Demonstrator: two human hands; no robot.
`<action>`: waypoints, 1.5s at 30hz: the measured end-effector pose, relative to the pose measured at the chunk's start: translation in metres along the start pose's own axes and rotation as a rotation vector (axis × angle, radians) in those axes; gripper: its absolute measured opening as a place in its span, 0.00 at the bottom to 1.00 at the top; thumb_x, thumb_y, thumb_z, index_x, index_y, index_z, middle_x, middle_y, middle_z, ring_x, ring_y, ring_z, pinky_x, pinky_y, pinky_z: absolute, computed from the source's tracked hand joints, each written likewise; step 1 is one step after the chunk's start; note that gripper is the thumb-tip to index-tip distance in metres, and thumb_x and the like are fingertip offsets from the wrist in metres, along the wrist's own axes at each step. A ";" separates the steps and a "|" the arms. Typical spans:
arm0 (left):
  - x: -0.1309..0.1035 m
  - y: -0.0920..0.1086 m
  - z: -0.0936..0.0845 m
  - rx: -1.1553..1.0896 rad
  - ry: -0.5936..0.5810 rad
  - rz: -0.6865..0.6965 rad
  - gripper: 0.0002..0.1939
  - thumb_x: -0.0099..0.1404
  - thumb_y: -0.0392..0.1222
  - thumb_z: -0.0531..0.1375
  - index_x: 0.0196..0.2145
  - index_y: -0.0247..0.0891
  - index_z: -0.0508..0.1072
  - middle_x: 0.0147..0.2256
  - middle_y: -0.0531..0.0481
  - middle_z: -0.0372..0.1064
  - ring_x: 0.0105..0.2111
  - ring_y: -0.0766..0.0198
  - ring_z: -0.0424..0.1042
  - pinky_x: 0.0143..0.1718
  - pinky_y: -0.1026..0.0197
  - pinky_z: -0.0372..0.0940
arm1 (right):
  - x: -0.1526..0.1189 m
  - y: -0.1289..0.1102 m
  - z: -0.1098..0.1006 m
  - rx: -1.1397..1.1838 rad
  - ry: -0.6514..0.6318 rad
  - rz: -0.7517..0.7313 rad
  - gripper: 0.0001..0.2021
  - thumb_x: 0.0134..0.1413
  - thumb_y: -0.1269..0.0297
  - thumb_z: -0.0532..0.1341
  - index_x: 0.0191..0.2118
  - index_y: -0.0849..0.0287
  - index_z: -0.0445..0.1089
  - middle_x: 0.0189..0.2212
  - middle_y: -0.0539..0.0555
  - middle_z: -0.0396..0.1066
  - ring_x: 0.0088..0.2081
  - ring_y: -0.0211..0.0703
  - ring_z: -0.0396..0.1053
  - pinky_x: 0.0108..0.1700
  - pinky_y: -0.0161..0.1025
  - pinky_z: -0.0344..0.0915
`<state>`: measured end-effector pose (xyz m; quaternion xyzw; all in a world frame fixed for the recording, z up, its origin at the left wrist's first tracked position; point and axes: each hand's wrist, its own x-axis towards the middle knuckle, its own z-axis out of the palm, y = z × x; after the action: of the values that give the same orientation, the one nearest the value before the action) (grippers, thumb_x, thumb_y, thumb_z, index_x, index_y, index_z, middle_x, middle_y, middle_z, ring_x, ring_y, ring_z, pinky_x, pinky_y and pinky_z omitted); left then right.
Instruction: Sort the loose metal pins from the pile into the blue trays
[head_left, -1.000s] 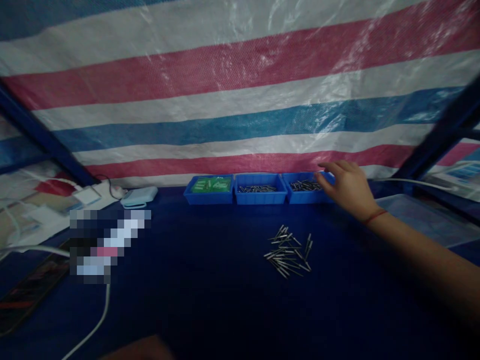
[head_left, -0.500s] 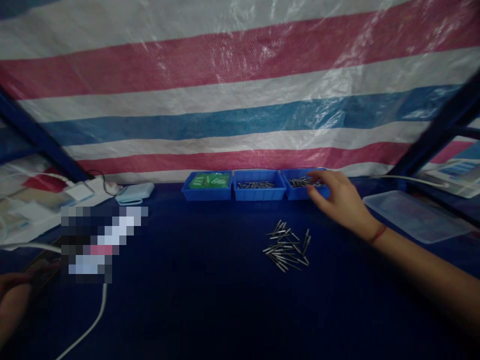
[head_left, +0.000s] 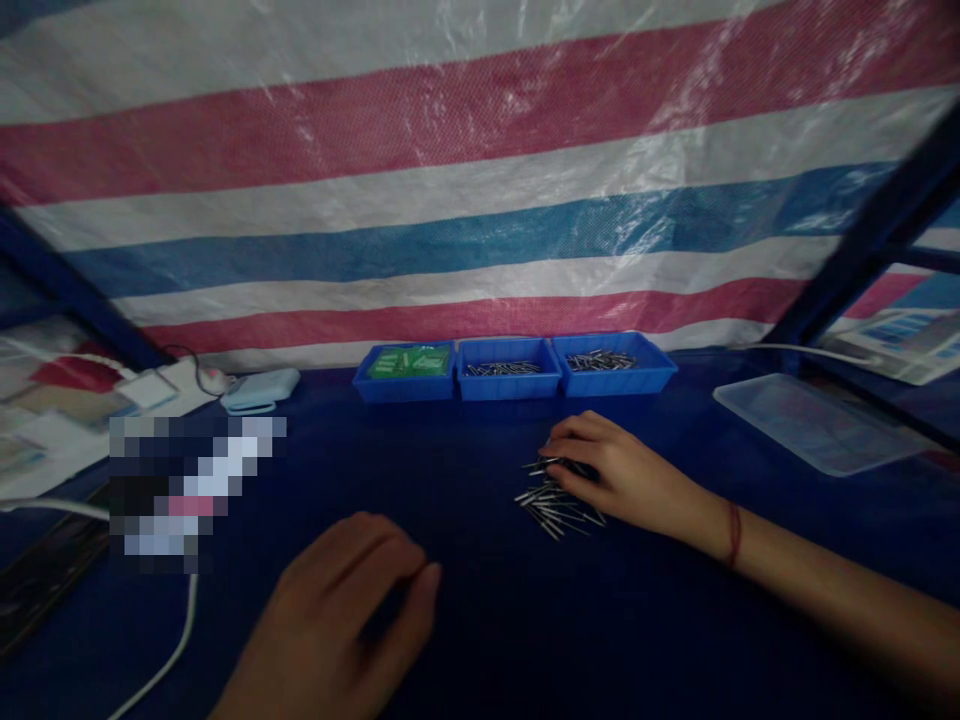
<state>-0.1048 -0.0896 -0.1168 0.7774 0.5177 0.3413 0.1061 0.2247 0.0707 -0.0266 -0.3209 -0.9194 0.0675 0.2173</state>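
Note:
My right hand [head_left: 607, 465] is over a small pile of blind rivets [head_left: 551, 510] on the dark blue table. Its thumb and fingers curl around some rivets at the pile's upper part, and the palm side is hidden. Low in the view, left of the pile, my left hand [head_left: 337, 610] hovers with fingers loosely bent and a gap inside the thumb; nothing shows in it. Behind the pile stand a blue bin of rivets [head_left: 615, 378] on the right, a middle blue bin of rivets [head_left: 510, 386], and a left blue bin [head_left: 405, 390] with green packets [head_left: 409, 362].
At right lies a clear plastic lid or tray [head_left: 817, 425]. A light blue case [head_left: 262, 388] and a white power strip [head_left: 184, 380] sit at back left. A phone [head_left: 52, 570] and a white cable [head_left: 184, 640] are nearer. A striped sheet [head_left: 450, 240] hangs behind.
My right hand has moved from the right bin down and left onto the rivet pile. My left hand has come in from the left edge toward the middle. The view has shifted slightly.

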 end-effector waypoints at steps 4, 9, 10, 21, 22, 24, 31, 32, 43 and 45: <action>0.130 0.085 -0.010 0.049 -0.304 0.037 0.07 0.64 0.38 0.52 0.31 0.40 0.70 0.29 0.51 0.69 0.30 0.62 0.69 0.33 0.61 0.64 | 0.000 -0.004 0.002 0.000 -0.006 0.011 0.09 0.58 0.70 0.53 0.36 0.58 0.71 0.35 0.55 0.69 0.39 0.44 0.66 0.42 0.44 0.63; 0.169 0.094 0.019 -0.047 -0.338 0.006 0.10 0.62 0.40 0.55 0.41 0.39 0.69 0.31 0.51 0.70 0.29 0.63 0.69 0.31 0.62 0.62 | 0.000 -0.008 0.006 0.042 0.033 0.056 0.08 0.59 0.71 0.51 0.36 0.60 0.68 0.32 0.55 0.69 0.36 0.43 0.66 0.41 0.45 0.62; 0.169 0.089 0.025 -0.082 -0.300 -0.006 0.12 0.61 0.41 0.56 0.43 0.39 0.68 0.32 0.51 0.70 0.29 0.63 0.68 0.31 0.62 0.62 | -0.001 -0.009 0.007 0.081 0.058 0.088 0.08 0.59 0.70 0.52 0.36 0.59 0.68 0.32 0.55 0.69 0.35 0.43 0.66 0.41 0.45 0.62; 0.163 0.092 0.041 -0.501 -0.037 -0.115 0.05 0.61 0.40 0.58 0.34 0.38 0.72 0.30 0.52 0.71 0.30 0.65 0.69 0.32 0.64 0.62 | -0.009 -0.037 0.007 0.702 0.133 0.348 0.08 0.59 0.59 0.53 0.36 0.56 0.67 0.30 0.51 0.69 0.33 0.39 0.67 0.33 0.36 0.64; 0.162 0.092 0.041 -0.528 -0.022 -0.128 0.05 0.61 0.40 0.58 0.34 0.38 0.71 0.30 0.52 0.71 0.30 0.65 0.69 0.33 0.64 0.62 | -0.009 -0.038 0.007 0.708 0.131 0.351 0.09 0.59 0.59 0.53 0.36 0.56 0.67 0.30 0.51 0.69 0.32 0.39 0.67 0.33 0.36 0.64; 0.160 0.092 0.041 -0.558 -0.015 -0.139 0.05 0.61 0.40 0.58 0.35 0.39 0.71 0.31 0.52 0.71 0.31 0.65 0.69 0.33 0.64 0.63 | -0.010 -0.039 0.007 0.722 0.124 0.347 0.09 0.60 0.59 0.53 0.35 0.56 0.67 0.30 0.51 0.69 0.32 0.39 0.66 0.33 0.35 0.64; 0.159 0.096 0.039 -0.553 -0.001 -0.105 0.04 0.62 0.38 0.56 0.31 0.37 0.69 0.29 0.53 0.68 0.29 0.66 0.67 0.32 0.64 0.62 | -0.012 -0.043 0.008 0.754 0.087 0.343 0.07 0.59 0.60 0.54 0.38 0.56 0.67 0.32 0.51 0.68 0.35 0.38 0.67 0.35 0.35 0.64; 0.159 0.097 0.039 -0.560 0.000 -0.104 0.04 0.62 0.38 0.56 0.31 0.37 0.69 0.29 0.53 0.67 0.29 0.67 0.67 0.32 0.64 0.62 | -0.012 -0.044 0.008 0.744 0.085 0.331 0.07 0.59 0.61 0.55 0.39 0.56 0.67 0.33 0.51 0.68 0.35 0.38 0.67 0.36 0.35 0.64; 0.158 0.098 0.038 -0.556 -0.004 -0.079 0.01 0.61 0.35 0.57 0.31 0.38 0.69 0.28 0.54 0.66 0.29 0.68 0.66 0.31 0.66 0.61 | -0.011 -0.046 0.007 0.659 0.102 0.251 0.05 0.58 0.66 0.56 0.35 0.56 0.69 0.30 0.49 0.69 0.33 0.36 0.67 0.36 0.34 0.64; 0.158 0.098 0.037 -0.566 -0.010 -0.080 0.02 0.61 0.35 0.57 0.32 0.38 0.69 0.29 0.54 0.66 0.29 0.69 0.66 0.32 0.66 0.61 | -0.012 -0.044 0.008 0.630 0.131 0.251 0.04 0.57 0.66 0.57 0.35 0.56 0.69 0.29 0.49 0.69 0.32 0.36 0.67 0.35 0.34 0.63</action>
<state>0.0271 0.0126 -0.0278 0.6975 0.4316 0.4638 0.3348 0.2046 0.0288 -0.0266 -0.3522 -0.7908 0.3535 0.3544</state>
